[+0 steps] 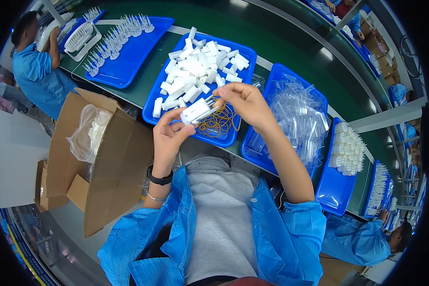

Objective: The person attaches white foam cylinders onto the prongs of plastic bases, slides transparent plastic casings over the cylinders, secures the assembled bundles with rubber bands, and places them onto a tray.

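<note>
My left hand is closed on a white plastic block, held tilted over the near edge of a blue tray. Thin pale lines show at the block's right end, too blurred to make out. There my right hand pinches with thumb and fingers; what lies between them is hidden. Under the hands, in the tray's near right corner, lie tan rubber bands in a loose heap. Farther back in the same tray are many white plastic blocks, piled every which way.
To the right stand a blue tray of clear plastic sleeves and a tray of white parts. A far-left tray holds white pronged pieces. An open cardboard box stands at my left. Co-workers sit along the green conveyor.
</note>
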Motion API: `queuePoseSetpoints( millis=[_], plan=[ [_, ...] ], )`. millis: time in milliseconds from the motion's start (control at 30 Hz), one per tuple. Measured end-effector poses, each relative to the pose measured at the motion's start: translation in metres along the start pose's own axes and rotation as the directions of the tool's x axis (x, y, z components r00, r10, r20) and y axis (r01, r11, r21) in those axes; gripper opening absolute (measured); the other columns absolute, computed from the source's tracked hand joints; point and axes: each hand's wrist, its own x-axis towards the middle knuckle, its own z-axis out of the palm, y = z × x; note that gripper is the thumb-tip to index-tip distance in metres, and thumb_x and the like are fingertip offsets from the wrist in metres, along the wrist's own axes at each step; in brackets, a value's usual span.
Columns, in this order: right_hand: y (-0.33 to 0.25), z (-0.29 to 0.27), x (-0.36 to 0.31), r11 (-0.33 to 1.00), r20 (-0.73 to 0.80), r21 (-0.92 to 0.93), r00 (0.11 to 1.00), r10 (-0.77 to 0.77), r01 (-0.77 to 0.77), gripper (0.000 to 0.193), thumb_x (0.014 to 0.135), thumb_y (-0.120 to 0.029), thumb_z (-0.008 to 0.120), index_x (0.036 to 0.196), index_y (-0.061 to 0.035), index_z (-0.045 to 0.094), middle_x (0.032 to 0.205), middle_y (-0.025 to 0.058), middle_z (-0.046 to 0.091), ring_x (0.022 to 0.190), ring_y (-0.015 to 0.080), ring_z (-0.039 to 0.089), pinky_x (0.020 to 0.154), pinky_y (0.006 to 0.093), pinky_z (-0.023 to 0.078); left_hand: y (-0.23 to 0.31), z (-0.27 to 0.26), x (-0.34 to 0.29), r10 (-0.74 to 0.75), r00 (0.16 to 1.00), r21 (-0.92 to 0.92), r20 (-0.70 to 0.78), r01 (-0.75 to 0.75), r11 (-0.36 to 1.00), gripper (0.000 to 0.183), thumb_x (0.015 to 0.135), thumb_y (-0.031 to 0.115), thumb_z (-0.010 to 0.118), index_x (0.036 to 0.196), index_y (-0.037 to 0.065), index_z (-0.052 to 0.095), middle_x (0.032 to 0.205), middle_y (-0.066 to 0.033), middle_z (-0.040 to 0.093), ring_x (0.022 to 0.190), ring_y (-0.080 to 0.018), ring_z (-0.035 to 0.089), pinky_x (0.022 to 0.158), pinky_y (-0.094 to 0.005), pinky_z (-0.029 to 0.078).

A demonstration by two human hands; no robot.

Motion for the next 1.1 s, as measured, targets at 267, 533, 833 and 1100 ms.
queuePoseSetpoints(
  millis=[267, 533, 833, 1100],
  plan=[
    [0.007, 0.014, 0.039, 0.434, 0.035, -0.879, 0.935, -0.353, 0.196, 0.031, 0.076, -0.012, 0.065, 0.106, -0.0182, 0.066, 0.087, 0.008, 0.058, 0.08, 0.0284, 0.062, 0.067, 0.0369, 0.05, -0.001, -0.02, 0.003, -0.114, 0.989, -0.262, -0.093, 0.086, 0.961, 0.035, 0.088, 0.008, 0.058, 0.12, -0.004, 0.049, 0.104, -0.0168, 0.062, 0.08, -0.0202, 0.067, 0.067, -0.0246, 0.057],
    [0.022, 0.017, 0.057, 0.335, 0.107, -0.904, 0.898, -0.427, 0.267, 0.015, 0.075, -0.015, 0.067, 0.089, -0.013, 0.065, 0.088, 0.007, 0.057, 0.07, 0.0279, 0.063, 0.061, 0.0382, 0.05, -0.004, -0.024, 0.001, -0.115, 0.989, -0.295, -0.091, 0.083, 0.952, 0.036, 0.09, 0.011, 0.057, 0.123, -0.001, 0.048, 0.106, -0.0141, 0.06, 0.081, -0.019, 0.066, 0.067, -0.023, 0.056],
    [-0.012, 0.005, 0.021, 0.995, -0.133, 0.034, 0.987, -0.093, 0.099, 0.024, 0.08, -0.018, 0.071, 0.091, 0.003, 0.065, 0.085, 0.006, 0.066, 0.07, 0.0066, 0.06, 0.063, 0.0195, 0.046, -0.006, -0.023, 0.003, -0.108, 0.987, -0.332, -0.115, 0.064, 0.941, 0.035, 0.09, 0.013, 0.059, 0.121, 0.001, 0.048, 0.106, -0.0129, 0.059, 0.082, -0.0203, 0.066, 0.066, -0.0231, 0.056],
    [-0.02, 0.011, -0.001, 0.996, -0.058, 0.09, 0.998, -0.015, 0.02, 0.021, 0.083, -0.02, 0.068, 0.094, -0.0013, 0.065, 0.075, -0.0009, 0.063, 0.056, -0.0009, 0.041, 0.047, 0.0159, 0.028, -0.005, -0.016, 0.002, -0.109, 0.991, -0.315, -0.082, 0.078, 0.946, 0.035, 0.089, 0.012, 0.06, 0.12, 0.001, 0.049, 0.107, -0.0132, 0.059, 0.083, -0.0216, 0.066, 0.067, -0.0238, 0.057]
  ],
)
